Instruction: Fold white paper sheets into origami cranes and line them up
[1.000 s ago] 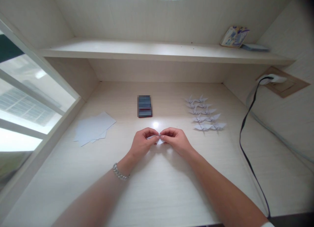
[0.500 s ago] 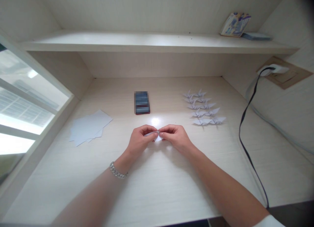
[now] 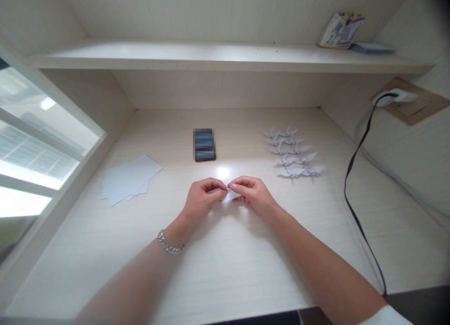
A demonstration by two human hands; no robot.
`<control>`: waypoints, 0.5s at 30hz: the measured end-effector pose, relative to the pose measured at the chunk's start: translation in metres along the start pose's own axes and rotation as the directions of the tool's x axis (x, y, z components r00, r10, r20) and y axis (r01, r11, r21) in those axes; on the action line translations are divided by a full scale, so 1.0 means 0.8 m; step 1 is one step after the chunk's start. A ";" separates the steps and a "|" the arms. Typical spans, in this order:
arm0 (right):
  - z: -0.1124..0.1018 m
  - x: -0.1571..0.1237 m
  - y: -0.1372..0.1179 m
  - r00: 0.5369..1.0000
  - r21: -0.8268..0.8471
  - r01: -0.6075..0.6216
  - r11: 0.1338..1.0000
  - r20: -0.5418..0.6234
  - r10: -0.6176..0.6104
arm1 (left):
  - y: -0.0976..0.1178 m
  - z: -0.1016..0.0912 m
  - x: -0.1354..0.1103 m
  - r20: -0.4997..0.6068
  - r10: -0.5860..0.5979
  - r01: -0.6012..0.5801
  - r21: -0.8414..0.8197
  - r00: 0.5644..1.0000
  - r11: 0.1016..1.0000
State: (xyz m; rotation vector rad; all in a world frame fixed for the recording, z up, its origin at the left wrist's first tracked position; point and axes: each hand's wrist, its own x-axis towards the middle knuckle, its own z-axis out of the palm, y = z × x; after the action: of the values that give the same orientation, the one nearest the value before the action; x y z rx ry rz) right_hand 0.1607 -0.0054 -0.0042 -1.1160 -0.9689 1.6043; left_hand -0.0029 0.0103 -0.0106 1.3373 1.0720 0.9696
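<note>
Between my hands is a small piece of folded white paper [image 3: 231, 195], held just above the desk and largely covered by fingers. My left hand [image 3: 206, 193] pinches its left side between thumb and fingertips. From the other side, my right hand [image 3: 251, 192] grips it with the thumb on top, close to the left fingertips. Several folded paper cranes [image 3: 297, 172] stand in two columns on the desk to the right. Loose white paper sheets [image 3: 130, 177] lie overlapping at the left.
A dark phone-like object [image 3: 204, 145], its face pixelated, lies beyond my hands. A shelf [image 3: 197, 57] spans the back, with a colourful packet [image 3: 341, 30] at its right. A black cable [image 3: 348, 175] runs from the wall socket [image 3: 415, 102] down the desk's right side. A window [image 3: 31, 142] is at left.
My right thumb has shifted slightly up over the folded paper, and more of the paper's right part shows. My left hand keeps its pinch. The whole view has shifted a little.
</note>
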 end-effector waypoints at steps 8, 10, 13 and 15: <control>-0.006 0.001 0.002 1.000 -0.096 0.004 0.995 -0.018 -0.006 | 0.003 -0.001 -0.002 0.062 0.031 -0.038 0.125 0.998 0.991; -0.009 0.002 0.002 0.999 -0.136 0.029 0.990 -0.010 -0.030 | 0.001 -0.003 -0.002 0.076 0.018 -0.026 0.116 0.997 0.993; -0.012 0.002 0.003 0.997 -0.202 0.073 0.977 0.000 -0.074 | -0.002 -0.004 -0.001 0.099 0.001 -0.011 0.101 0.995 0.995; -0.013 0.002 0.002 0.996 -0.236 0.090 0.968 -0.004 -0.093 | -0.003 -0.005 0.000 0.107 -0.004 -0.006 0.100 0.994 0.995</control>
State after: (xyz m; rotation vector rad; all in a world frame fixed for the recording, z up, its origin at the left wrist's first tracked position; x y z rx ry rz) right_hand 0.1697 -0.0030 -0.0091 -1.2220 -1.2072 1.4314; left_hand -0.0066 0.0114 -0.0130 1.4556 1.0499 0.8442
